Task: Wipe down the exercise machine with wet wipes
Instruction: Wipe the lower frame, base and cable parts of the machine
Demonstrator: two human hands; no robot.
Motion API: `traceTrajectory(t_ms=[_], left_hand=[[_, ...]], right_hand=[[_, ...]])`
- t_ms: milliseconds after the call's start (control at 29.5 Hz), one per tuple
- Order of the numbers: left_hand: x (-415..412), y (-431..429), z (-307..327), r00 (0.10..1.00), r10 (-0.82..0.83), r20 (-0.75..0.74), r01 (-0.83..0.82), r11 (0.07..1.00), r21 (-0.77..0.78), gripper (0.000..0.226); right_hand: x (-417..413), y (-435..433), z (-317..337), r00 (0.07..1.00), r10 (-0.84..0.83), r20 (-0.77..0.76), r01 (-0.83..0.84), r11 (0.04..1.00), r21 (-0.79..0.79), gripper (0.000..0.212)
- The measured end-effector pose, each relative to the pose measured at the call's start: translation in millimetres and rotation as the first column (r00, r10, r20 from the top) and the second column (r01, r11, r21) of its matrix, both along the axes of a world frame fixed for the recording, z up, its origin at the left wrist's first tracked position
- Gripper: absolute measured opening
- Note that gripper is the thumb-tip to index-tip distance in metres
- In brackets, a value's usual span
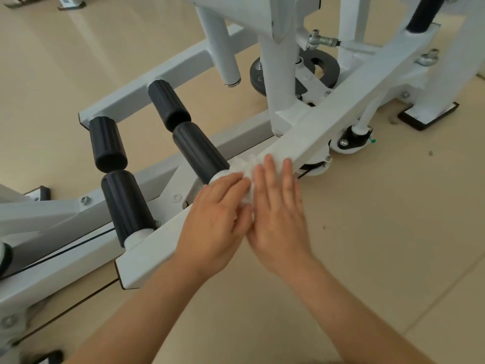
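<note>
Two bare forearms are reaching in from the bottom of the view, low over the tan floor. The left hand and right hand are lying side by side, touching, and are pressing a crumpled white wet wipe onto the white frame beam of the exercise machine. The fingers of both hands are lying straight and flat over the wipe, those of the right slightly apart. Just left of the hands, black foam rollers are jutting from the beam. Beyond, a dark weight plate is sitting behind the white upright post.
</note>
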State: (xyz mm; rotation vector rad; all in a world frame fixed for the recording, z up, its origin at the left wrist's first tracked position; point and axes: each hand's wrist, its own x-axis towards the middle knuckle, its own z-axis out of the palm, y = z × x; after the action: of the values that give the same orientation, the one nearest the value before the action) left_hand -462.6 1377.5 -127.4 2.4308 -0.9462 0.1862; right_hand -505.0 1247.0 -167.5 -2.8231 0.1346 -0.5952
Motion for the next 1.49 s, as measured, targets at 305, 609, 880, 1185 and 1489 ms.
traceTrajectory(t_ms=[305, 609, 880, 1185, 1489], left_hand=[[-3.8, 77.3, 4.0, 0.945, -0.157, 0.288, 0.049, 0.935, 0.35, 0.036], [-45.5, 123.8, -3.2, 0.991, 0.118, 0.056, -0.129, 0.954, 0.269, 0.044], [-32.2, 84.6, -9.6, 0.971, 0.159, 0.179, -0.199, 0.951, 0.237, 0.024], [18.0, 36.3, 29.6, 0.934, -0.351, -0.063, 0.35, 0.867, 0.355, 0.028], [55.6, 35.1, 44.4, 0.898, -0.434, -0.075, 0.421, 0.792, 0.443, 0.057]], right_hand=[[-37.0, 31.5, -14.2, 0.927, 0.375, 0.02, -0.371, 0.923, -0.099, 0.067], [-24.6, 85.1, -31.2, 0.814, 0.402, 0.419, -0.516, 0.832, 0.204, 0.012], [-12.5, 67.2, -29.9, 0.931, 0.054, 0.36, -0.287, 0.718, 0.634, 0.008], [-30.6, 64.6, -1.2, 0.989, -0.098, 0.109, -0.054, 0.448, 0.893, 0.015], [34.7, -13.6, 24.1, 0.908, -0.395, 0.139, 0.135, 0.591, 0.795, 0.012]])
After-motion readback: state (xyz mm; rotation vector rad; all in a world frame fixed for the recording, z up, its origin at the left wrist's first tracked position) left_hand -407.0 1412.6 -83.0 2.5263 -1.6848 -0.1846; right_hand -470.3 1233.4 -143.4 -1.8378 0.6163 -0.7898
